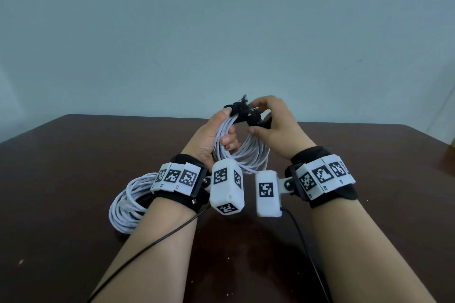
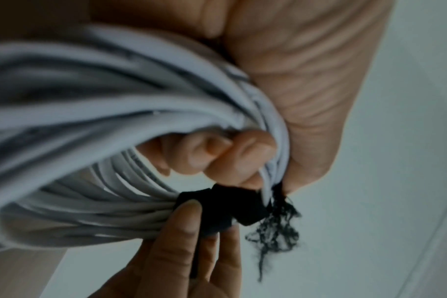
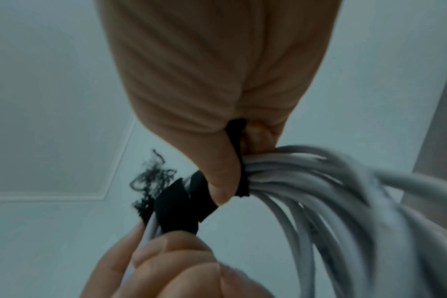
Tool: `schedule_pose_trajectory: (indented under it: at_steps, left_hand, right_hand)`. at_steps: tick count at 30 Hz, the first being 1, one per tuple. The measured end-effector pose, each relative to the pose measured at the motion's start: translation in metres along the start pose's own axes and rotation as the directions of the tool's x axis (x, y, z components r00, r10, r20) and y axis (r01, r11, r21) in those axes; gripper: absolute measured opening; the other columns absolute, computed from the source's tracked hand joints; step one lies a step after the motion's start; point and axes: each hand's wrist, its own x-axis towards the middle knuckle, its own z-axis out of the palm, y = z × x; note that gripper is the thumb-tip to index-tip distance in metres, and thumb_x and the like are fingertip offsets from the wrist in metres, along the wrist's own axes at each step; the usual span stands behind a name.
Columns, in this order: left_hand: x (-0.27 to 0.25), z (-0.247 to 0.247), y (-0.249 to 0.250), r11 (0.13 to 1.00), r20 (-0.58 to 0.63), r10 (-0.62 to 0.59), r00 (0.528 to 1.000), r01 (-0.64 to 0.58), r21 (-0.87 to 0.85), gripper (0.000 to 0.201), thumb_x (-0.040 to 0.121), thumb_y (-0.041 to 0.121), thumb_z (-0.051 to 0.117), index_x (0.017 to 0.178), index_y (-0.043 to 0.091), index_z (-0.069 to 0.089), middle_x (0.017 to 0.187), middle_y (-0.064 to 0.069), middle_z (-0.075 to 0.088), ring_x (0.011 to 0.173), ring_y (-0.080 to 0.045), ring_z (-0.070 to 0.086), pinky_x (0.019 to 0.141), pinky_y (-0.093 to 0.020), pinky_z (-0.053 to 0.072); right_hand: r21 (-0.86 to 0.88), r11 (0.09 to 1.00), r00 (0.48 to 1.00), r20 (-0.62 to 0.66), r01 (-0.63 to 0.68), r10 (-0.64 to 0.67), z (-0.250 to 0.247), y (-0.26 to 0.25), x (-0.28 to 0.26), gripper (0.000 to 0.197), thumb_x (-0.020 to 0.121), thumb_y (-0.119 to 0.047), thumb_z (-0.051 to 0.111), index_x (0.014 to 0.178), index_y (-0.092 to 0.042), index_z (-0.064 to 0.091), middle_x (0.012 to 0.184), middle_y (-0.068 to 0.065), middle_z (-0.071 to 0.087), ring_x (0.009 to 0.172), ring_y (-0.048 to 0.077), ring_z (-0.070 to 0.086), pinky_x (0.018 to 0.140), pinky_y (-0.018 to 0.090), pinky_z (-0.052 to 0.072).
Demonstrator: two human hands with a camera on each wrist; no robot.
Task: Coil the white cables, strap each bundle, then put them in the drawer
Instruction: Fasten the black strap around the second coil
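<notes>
My left hand [image 1: 216, 135] is gripping the coil [image 1: 248, 155]; my right hand [image 1: 275, 125] is pinching the frayed strap [image 1: 242, 112]. Slack risks loops springing loose.

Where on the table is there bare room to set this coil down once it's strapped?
Bare wood lies right of the right hand, out to the table edge, and along the far edge behind both hands. The near left corner is bare too. It is crowded on the left, where the second coil lies under the left hand wrist, which grips the held coil with its black strap.
</notes>
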Motion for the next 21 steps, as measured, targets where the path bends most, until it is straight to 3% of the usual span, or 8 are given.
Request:
schedule_pose_trajectory:
  at_steps: [3,5,8,10,12,17,21]
  left_hand:
    - [0.002,0.0,0.002,0.999,-0.023,0.007,1.0,-0.008,-0.032,0.037,0.08,0.04,0.061,0.055,0.015,0.049,0.037,0.005,0.039,0.033,-0.01,0.036,0.056,-0.023,0.027]
    - [0.004,-0.001,0.002,0.999,-0.052,0.015,0.999,-0.017,-0.05,0.042,0.083,0.038,0.061,0.049,0.016,0.05,0.037,0.004,0.037,0.034,-0.01,0.036,0.057,-0.023,0.026]
    - [0.006,-0.003,0.001,0.997,-0.101,0.066,0.993,-0.069,-0.035,0.045,0.09,0.035,0.058,0.049,0.017,0.051,0.039,0.004,0.036,0.035,-0.01,0.034,0.053,-0.023,0.028]
    - [0.006,-0.005,0.0,0.995,-0.13,0.103,0.986,-0.102,0.014,0.04,0.09,0.032,0.059,0.055,0.016,0.049,0.04,0.003,0.036,0.035,-0.011,0.034,0.051,-0.024,0.028]
    - [0.006,-0.008,0.0,0.988,-0.151,0.136,0.979,-0.123,0.094,0.036,0.09,0.03,0.06,0.06,0.015,0.048,0.041,0.003,0.037,0.037,-0.012,0.035,0.051,-0.025,0.03]
    - [0.007,-0.012,0.0,0.894,-0.178,0.271,0.946,-0.179,0.41,0.035,0.092,0.023,0.058,0.06,0.013,0.047,0.039,0.003,0.04,0.037,-0.012,0.035,0.048,-0.026,0.03]
    - [0.005,-0.017,-0.001,0.779,-0.103,0.338,0.936,-0.216,0.589,0.039,0.09,0.023,0.06,0.055,0.014,0.045,0.04,0.003,0.045,0.04,-0.013,0.039,0.048,-0.024,0.034]
  right_hand:
    - [0.062,0.998,0.991,-0.136,-0.001,0.009,0.002,-0.001,0.0,0.031,0.076,-0.003,0.07,0.093,-0.019,0.051,0.098,0.003,0.054,0.074,0.008,0.051,0.066,0.015,0.041]
    - [-0.012,1.0,0.983,-0.183,-0.023,0.021,0.002,-0.003,0.0,0.023,0.074,-0.009,0.073,0.083,-0.019,0.054,0.082,-0.005,0.057,0.073,0.005,0.053,0.067,0.014,0.042]
    - [-0.033,0.995,0.988,-0.13,-0.093,0.088,0.002,-0.004,0.001,0.016,0.074,-0.013,0.075,0.075,-0.017,0.059,0.067,-0.006,0.061,0.065,0.01,0.059,0.065,0.021,0.048]
    - [0.072,0.981,0.982,-0.053,-0.178,0.182,0.001,-0.004,0.001,0.015,0.078,-0.012,0.073,0.074,-0.013,0.058,0.058,0.001,0.062,0.053,0.015,0.06,0.055,0.026,0.05]
    - [0.168,0.956,0.971,0.043,-0.24,0.237,-0.001,-0.005,-0.002,0.015,0.082,-0.009,0.069,0.075,-0.008,0.056,0.051,0.004,0.061,0.041,0.014,0.057,0.043,0.025,0.045]
    - [0.289,0.942,0.982,0.129,-0.172,0.14,-0.001,-0.018,-0.004,0.019,0.086,-0.006,0.064,0.076,-0.01,0.048,0.047,0.003,0.057,0.037,0.018,0.049,0.038,0.019,0.036]
    - [0.337,0.936,0.991,0.117,-0.096,0.06,0.006,-0.027,-0.004,0.018,0.088,-0.003,0.059,0.076,-0.012,0.049,0.046,0.003,0.052,0.036,0.01,0.042,0.04,0.018,0.035]
